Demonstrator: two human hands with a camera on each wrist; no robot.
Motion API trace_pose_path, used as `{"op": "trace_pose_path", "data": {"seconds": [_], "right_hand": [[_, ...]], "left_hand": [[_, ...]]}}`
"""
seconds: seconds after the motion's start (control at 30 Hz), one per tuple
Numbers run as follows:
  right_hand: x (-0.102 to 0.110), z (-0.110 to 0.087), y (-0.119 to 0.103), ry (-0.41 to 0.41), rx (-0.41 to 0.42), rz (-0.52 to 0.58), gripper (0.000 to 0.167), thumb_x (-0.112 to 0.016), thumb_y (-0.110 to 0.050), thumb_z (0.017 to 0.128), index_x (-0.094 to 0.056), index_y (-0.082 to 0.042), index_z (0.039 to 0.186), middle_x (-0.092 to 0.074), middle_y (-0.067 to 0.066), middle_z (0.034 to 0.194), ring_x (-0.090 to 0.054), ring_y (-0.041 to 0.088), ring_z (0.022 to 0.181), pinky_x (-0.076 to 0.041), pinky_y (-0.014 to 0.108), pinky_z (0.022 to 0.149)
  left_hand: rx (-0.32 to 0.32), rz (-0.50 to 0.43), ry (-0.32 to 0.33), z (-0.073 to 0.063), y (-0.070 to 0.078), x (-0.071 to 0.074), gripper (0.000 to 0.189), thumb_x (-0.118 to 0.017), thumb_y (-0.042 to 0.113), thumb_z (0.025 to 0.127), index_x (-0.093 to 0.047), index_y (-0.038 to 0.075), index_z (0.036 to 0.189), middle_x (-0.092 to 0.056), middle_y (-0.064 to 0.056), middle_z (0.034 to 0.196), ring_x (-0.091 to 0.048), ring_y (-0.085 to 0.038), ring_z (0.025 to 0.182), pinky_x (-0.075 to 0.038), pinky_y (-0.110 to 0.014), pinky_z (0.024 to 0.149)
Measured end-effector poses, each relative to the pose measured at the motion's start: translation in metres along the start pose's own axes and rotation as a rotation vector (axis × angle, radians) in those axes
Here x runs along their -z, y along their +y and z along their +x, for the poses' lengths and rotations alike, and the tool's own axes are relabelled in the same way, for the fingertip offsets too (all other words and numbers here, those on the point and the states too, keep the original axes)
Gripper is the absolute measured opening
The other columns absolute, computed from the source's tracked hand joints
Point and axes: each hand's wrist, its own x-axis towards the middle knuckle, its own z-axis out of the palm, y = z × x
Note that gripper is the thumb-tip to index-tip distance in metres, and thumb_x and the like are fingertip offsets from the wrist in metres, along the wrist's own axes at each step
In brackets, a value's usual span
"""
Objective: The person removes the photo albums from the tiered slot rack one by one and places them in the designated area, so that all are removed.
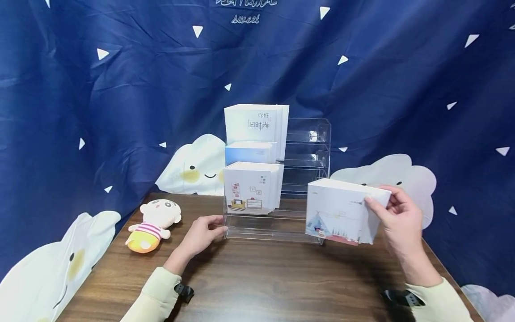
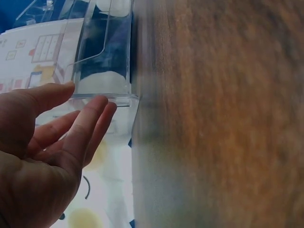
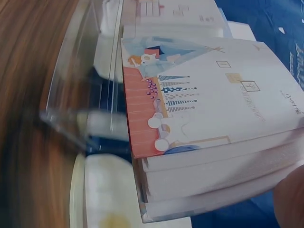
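Note:
My right hand grips a stack of white illustrated notebooks by its right side, thumb across the front. The top cover shows a blue tent and a red strip. In the right wrist view the notebooks overlap the clear acrylic rack, and only part of a finger shows at the edge. My left hand touches the lower left side of the tiered rack. Seen from the left wrist, its relaxed fingers and thumb meet the rack's edge.
Three notebook stacks stand on the rack's left: a white one on top, a blue one, and a room-print one lower down. A plush toy lies left on the wooden table. Behind hangs a blue curtain.

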Motion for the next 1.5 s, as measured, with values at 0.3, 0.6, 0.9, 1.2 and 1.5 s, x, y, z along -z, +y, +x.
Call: {"op": "trace_pose_path", "data": {"seconds": [0.3, 0.6, 0.9, 1.2, 1.5], "right_hand": [[0.053, -0.003, -0.014, 0.106, 0.033, 0.004, 0.038, -0.062, 0.039, 0.086, -0.074, 0.012, 0.109, -0.080, 0.006, 0.092, -0.075, 0.009, 0.076, -0.063, 0.014, 0.069], [0.091, -0.016, -0.009, 0.219, -0.100, -0.035, 0.041, -0.065, 0.037, 0.087, -0.078, 0.002, 0.106, -0.081, 0.002, 0.091, -0.075, 0.006, 0.075, -0.063, 0.012, 0.070], [0.109, -0.025, 0.004, 0.170, -0.150, -0.013, 0.044, -0.066, 0.035, 0.088, -0.079, -0.001, 0.109, -0.083, 0.000, 0.097, -0.078, 0.004, 0.081, -0.064, 0.012, 0.075], [0.112, -0.029, 0.011, 0.216, -0.192, -0.152, 0.042, -0.073, 0.031, 0.087, -0.079, -0.004, 0.109, -0.083, -0.006, 0.093, -0.076, 0.000, 0.081, -0.062, 0.009, 0.074], [0.117, -0.027, 0.020, 0.227, -0.225, -0.157, 0.041, -0.074, 0.030, 0.087, -0.079, -0.007, 0.105, -0.082, -0.007, 0.088, -0.075, -0.001, 0.078, -0.061, 0.009, 0.070]], "left_hand": [[-0.003, 0.009, 0.018, -0.002, -0.003, -0.001, 0.035, -0.083, 0.019, 0.102, -0.079, 0.003, 0.133, -0.085, -0.010, 0.122, -0.080, -0.018, 0.106, -0.064, -0.036, 0.096], [0.005, -0.010, 0.005, -0.003, -0.004, 0.000, 0.037, -0.082, 0.019, 0.103, -0.077, 0.001, 0.135, -0.084, -0.013, 0.125, -0.081, -0.021, 0.108, -0.066, -0.040, 0.096], [0.009, 0.004, 0.017, -0.004, -0.004, 0.001, 0.037, -0.082, 0.019, 0.103, -0.077, 0.001, 0.135, -0.084, -0.013, 0.125, -0.081, -0.023, 0.109, -0.065, -0.044, 0.100], [0.011, 0.001, 0.009, -0.003, -0.005, 0.000, 0.037, -0.082, 0.019, 0.103, -0.077, 0.001, 0.134, -0.084, -0.013, 0.124, -0.081, -0.022, 0.108, -0.066, -0.044, 0.099], [0.010, -0.005, 0.001, -0.001, 0.000, 0.000, 0.035, -0.083, 0.018, 0.103, -0.077, 0.001, 0.133, -0.084, -0.013, 0.124, -0.080, -0.022, 0.107, -0.065, -0.043, 0.098]]}}
